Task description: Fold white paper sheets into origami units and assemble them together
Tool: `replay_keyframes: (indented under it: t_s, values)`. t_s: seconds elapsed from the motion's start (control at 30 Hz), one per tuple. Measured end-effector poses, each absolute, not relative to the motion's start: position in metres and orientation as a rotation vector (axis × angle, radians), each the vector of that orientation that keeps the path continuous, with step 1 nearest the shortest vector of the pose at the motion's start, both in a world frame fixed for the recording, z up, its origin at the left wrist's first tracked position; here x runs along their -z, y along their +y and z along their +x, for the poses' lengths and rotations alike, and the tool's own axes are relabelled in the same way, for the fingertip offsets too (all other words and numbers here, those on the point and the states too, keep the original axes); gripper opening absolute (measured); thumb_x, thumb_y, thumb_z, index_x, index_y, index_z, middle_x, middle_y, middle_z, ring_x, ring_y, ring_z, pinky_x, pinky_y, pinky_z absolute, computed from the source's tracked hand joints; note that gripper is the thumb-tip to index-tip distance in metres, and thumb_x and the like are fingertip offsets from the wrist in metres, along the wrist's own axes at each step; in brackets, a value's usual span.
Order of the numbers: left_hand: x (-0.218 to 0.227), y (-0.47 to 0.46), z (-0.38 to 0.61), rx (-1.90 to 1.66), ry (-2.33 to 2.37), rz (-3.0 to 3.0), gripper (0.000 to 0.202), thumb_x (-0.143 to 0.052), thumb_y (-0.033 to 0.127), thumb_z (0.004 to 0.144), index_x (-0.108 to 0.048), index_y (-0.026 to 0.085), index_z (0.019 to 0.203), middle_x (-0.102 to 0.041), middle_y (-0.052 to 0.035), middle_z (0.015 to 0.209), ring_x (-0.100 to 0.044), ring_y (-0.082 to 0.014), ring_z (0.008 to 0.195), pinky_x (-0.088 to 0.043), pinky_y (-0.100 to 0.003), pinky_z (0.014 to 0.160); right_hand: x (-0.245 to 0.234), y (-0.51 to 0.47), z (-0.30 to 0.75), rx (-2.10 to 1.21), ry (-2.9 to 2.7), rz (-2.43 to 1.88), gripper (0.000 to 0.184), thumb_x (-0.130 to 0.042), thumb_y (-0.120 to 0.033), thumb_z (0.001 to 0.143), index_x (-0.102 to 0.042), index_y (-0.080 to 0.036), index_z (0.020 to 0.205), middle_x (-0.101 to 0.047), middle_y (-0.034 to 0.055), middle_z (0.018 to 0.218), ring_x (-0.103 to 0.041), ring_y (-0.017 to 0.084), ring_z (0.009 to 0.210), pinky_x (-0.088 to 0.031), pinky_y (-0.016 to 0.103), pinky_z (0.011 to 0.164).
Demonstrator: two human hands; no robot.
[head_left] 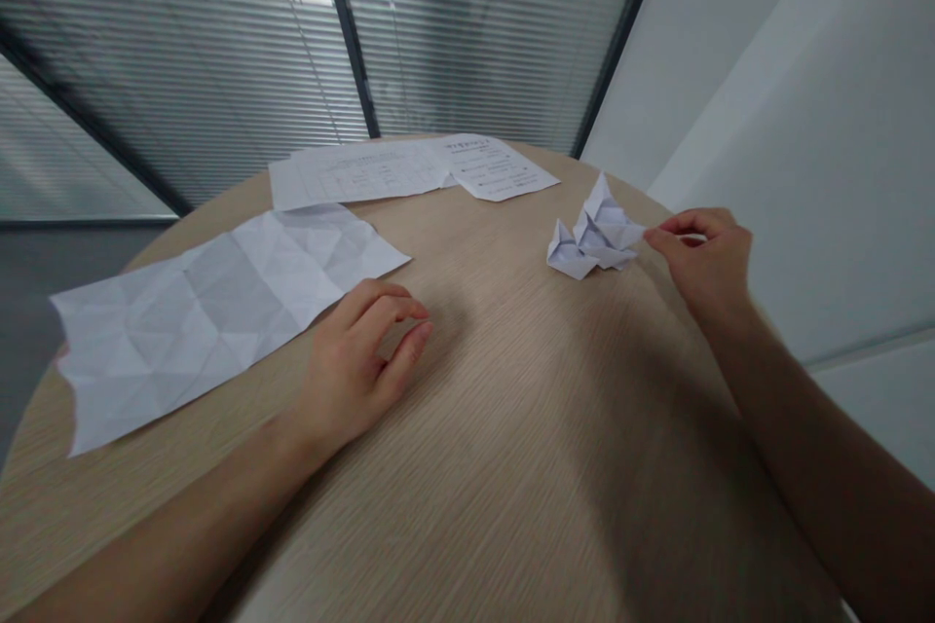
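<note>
A folded white paper origami piece [595, 232] with several pointed flaps rests on the right part of the table. My right hand [705, 258] pinches its right tip between thumb and forefinger. Over the table's middle left, my left hand [369, 346] is held with curled fingers, the thumb and fingertips a little apart and nothing between them. Close beside that hand lies a creased white paper sheet [219, 307], spread out and marked with many fold lines.
Printed papers [372, 173] lie along the far side of the round wooden table [497, 428]. Beyond its edge stand glass panels with blinds [467, 29]. A white wall [825, 117] rises close on the right.
</note>
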State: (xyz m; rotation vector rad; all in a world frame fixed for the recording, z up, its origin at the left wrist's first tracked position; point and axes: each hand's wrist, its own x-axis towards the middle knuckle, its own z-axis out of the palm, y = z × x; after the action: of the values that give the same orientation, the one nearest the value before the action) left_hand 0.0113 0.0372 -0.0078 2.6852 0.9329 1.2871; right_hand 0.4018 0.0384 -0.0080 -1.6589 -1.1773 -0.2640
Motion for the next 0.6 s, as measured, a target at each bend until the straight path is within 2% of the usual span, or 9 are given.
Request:
replay_keyframes:
  t_s: [0.33, 0.53, 0.6]
  values:
    - [0.006, 0.036, 0.013, -1.294, 0.917, 2.669, 0.005, -0.056, 0.015, 0.093, -0.06, 0.018, 0.092, -0.063, -0.0039, 0.092, -0.063, -0.0163, 0.085, -0.055, -0.03, 0.076, 0.006, 0.036, 0.392, 0.254, -1.215, -1.651, 0.013, -0.074, -0.031, 0.068, -0.064, -0.022, 0.069, -0.063, 0.0038, 0.083, -0.06, 0.02, 0.072, -0.052, 0.041, 0.071]
    - [0.007, 0.036, 0.013, -1.298, 0.9, 2.694, 0.004, -0.058, 0.012, 0.092, -0.06, 0.015, 0.093, -0.061, -0.0044, 0.092, -0.062, -0.0158, 0.086, -0.053, -0.029, 0.076, 0.006, 0.036, 0.388, 0.046, -1.17, -1.624, 0.027, -0.073, -0.046, 0.07, -0.063, -0.022, 0.077, -0.065, 0.0041, 0.081, -0.061, 0.02, 0.067, -0.052, 0.039, 0.065]
    - [0.008, 0.037, 0.013, -1.304, 0.908, 2.695, 0.003, -0.057, 0.013, 0.093, -0.059, 0.015, 0.093, -0.061, -0.0042, 0.092, -0.062, -0.0157, 0.086, -0.053, -0.028, 0.076, 0.006, 0.036, 0.386, -0.035, -1.169, -1.636, 0.029, -0.073, -0.047, 0.07, -0.063, -0.022, 0.08, -0.065, 0.0032, 0.077, -0.063, 0.021, 0.067, -0.053, 0.04, 0.065]
